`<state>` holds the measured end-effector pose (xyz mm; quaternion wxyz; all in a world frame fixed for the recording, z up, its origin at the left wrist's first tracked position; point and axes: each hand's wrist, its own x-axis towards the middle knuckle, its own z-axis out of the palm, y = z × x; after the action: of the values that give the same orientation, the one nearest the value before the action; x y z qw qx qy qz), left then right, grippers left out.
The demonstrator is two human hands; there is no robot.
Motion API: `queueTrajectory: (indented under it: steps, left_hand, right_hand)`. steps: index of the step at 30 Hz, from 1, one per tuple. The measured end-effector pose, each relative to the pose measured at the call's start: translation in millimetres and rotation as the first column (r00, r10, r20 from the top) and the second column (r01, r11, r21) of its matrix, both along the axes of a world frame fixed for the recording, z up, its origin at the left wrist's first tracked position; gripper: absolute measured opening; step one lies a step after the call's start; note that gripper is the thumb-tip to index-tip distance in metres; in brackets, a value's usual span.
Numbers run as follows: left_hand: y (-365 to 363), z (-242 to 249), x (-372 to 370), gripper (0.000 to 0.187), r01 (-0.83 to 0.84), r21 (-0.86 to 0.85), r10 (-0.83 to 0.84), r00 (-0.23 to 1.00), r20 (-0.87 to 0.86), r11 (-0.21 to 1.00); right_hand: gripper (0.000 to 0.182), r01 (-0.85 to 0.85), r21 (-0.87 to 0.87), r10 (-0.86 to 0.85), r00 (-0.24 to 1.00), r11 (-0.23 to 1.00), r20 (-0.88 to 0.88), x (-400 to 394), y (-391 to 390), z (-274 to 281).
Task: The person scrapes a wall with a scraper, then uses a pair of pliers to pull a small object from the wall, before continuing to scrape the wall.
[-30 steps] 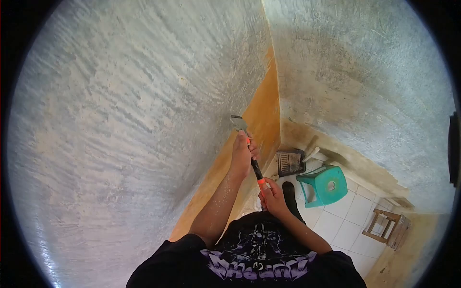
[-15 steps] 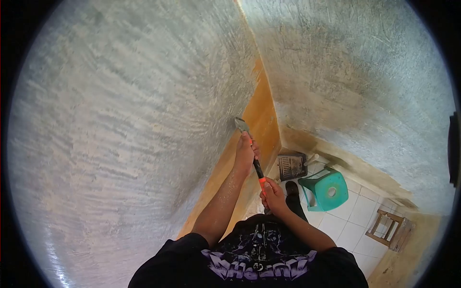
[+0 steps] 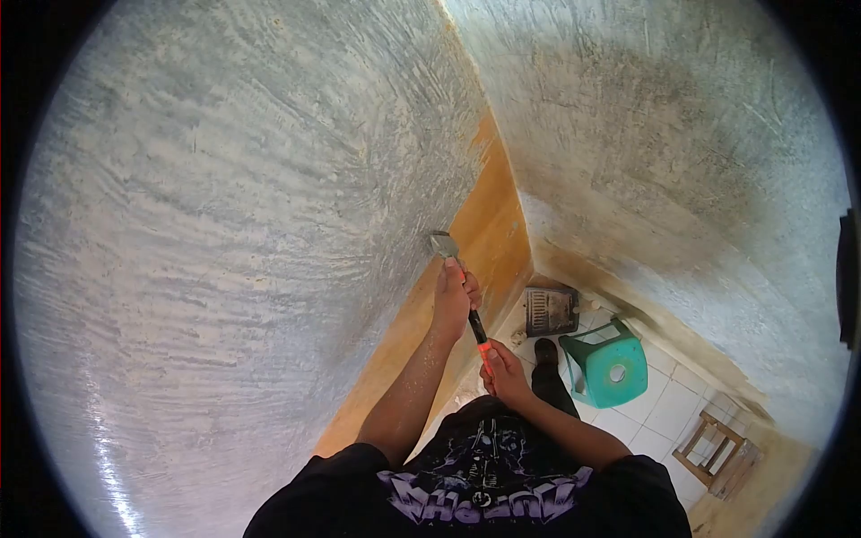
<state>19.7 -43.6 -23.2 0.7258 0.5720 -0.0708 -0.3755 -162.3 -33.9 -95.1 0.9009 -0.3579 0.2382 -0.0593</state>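
A long-handled scraper [image 3: 478,328] with a black and orange handle is held in both hands. Its flat metal blade meets the left wall [image 3: 269,251] where grey scraped plaster borders a strip of orange paint [image 3: 489,202]. My left hand [image 3: 456,296] is closed round the upper handle, just below the blade. Lower down, near my body, my right hand [image 3: 508,375] grips the orange end of the handle. Pale specks of dust cover my left forearm.
A green plastic stool [image 3: 617,372] stands on the white tiled floor [image 3: 641,417], with a dark ribbed tray [image 3: 551,311] in the corner behind it. A small wooden stool [image 3: 713,448] is at the lower right. The right wall [image 3: 646,152] meets the left one.
The scraper blade and my left hand have moved slightly down and left along the edge of the orange paint. My right hand has shifted a little down, its grip kept.
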Motion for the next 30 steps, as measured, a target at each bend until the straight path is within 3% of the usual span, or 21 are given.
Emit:
queueTrajectory:
  steps: [10, 22, 30]
  left_hand:
    - [-8.1, 14.6, -4.2, 0.038, -0.024, 0.002, 0.024, 1.000, -0.004, 1.000]
    - [-16.1, 14.6, -5.9, 0.038, -0.045, 0.008, 0.045, 0.999, 0.004, 0.999]
    - [-25.6, 15.6, -3.7, 0.039, -0.040, 0.010, 0.040, 0.999, 0.032, 0.999]
  right_hand:
    - [0.050, 0.016, -0.025, -0.016, 1.000, 1.000, -0.009, -3.8, -8.3, 7.4]
    - [0.047, -0.007, 0.093, 0.009, 1.000, 0.996, -0.012, -6.0, -20.7, 15.4]
    - [0.046, -0.019, 0.036, 0.019, 1.000, 0.999, -0.003, -3.0, -28.1, 26.3]
